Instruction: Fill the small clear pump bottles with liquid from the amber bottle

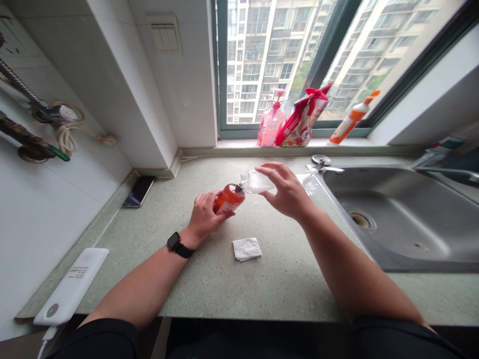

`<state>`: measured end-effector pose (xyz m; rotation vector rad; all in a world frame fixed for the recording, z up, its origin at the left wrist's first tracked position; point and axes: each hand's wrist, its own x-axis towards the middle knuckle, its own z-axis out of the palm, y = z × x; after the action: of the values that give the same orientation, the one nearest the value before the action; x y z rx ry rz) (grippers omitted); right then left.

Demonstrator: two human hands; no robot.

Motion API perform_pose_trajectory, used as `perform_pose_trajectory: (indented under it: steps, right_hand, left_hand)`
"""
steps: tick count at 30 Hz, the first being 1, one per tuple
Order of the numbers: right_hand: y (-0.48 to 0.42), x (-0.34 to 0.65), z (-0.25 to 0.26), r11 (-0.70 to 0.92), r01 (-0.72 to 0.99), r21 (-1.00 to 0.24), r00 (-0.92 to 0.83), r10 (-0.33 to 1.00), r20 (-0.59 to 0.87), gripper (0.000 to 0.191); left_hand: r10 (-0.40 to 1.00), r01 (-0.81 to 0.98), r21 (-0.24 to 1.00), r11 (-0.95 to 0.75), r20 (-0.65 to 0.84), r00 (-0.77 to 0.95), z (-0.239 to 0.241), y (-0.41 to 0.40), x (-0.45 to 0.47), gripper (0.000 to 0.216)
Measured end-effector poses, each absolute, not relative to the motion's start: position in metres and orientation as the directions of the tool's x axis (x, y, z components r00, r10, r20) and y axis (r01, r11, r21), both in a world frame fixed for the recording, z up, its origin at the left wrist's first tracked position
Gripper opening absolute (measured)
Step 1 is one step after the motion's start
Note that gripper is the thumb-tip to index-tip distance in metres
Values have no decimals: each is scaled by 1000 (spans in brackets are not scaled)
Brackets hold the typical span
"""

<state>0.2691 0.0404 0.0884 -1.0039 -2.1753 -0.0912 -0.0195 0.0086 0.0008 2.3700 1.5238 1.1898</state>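
My left hand [205, 215] is wrapped round a small orange bottle [229, 198] that stands on the green speckled counter [209, 279]. My right hand [286, 192] grips a clear plastic pouch [256, 181], tilted so that its spout meets the mouth of the orange bottle. A black watch is on my left wrist. A folded white tissue [246, 248] lies on the counter just in front of both hands.
A steel sink [404, 219] with its tap [445, 167] fills the right. On the window sill stand a pink pump bottle [272, 123], a red refill bag [304, 119] and an orange-capped bottle [352, 119]. A phone [138, 191] and a white power bank [71, 291] lie at the left.
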Motion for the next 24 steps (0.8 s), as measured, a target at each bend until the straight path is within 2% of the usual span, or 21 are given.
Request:
perform_pose_trajectory:
  steps: [24]
  right_hand:
    - [41, 270, 88, 703, 691, -170, -443, 597, 669, 66]
  left_hand:
    - [798, 720, 465, -515, 567, 204, 0, 9, -20, 77]
